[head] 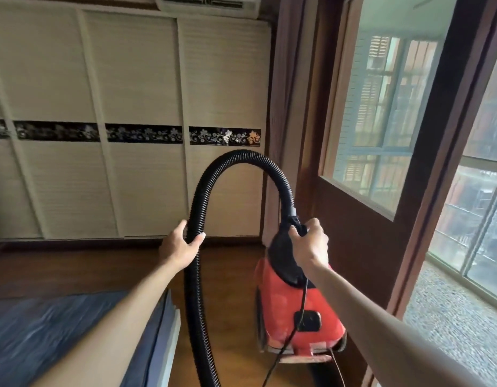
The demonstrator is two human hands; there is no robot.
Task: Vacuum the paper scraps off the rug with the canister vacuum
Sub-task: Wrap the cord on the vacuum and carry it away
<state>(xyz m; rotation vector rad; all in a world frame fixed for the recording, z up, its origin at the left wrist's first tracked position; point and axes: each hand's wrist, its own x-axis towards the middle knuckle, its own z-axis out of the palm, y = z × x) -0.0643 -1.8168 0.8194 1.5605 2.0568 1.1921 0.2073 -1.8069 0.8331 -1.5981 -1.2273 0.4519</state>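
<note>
Canister vacuum [286, 311], red: centre-right, apparently carried clear of wood floor; long axis near-to-far, hose end far.
Right hand [308, 244]: clenched round black top handle [283, 247].
Left hand [183, 244]: wrapped round black hose [202, 191], just left of canister; hose arching over into canister top, free run dropping near, end unseen.
Paper scraps: none visible.
Blue surface [46, 331], near left: rug or bed, cannot tell; nearer left hand.

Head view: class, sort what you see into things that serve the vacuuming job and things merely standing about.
Job: red canister vacuum; black hose; power cord; left hand holding the hose; right hand gripping the handle.
Standing about: wardrobe doors; window; air conditioner.
</note>
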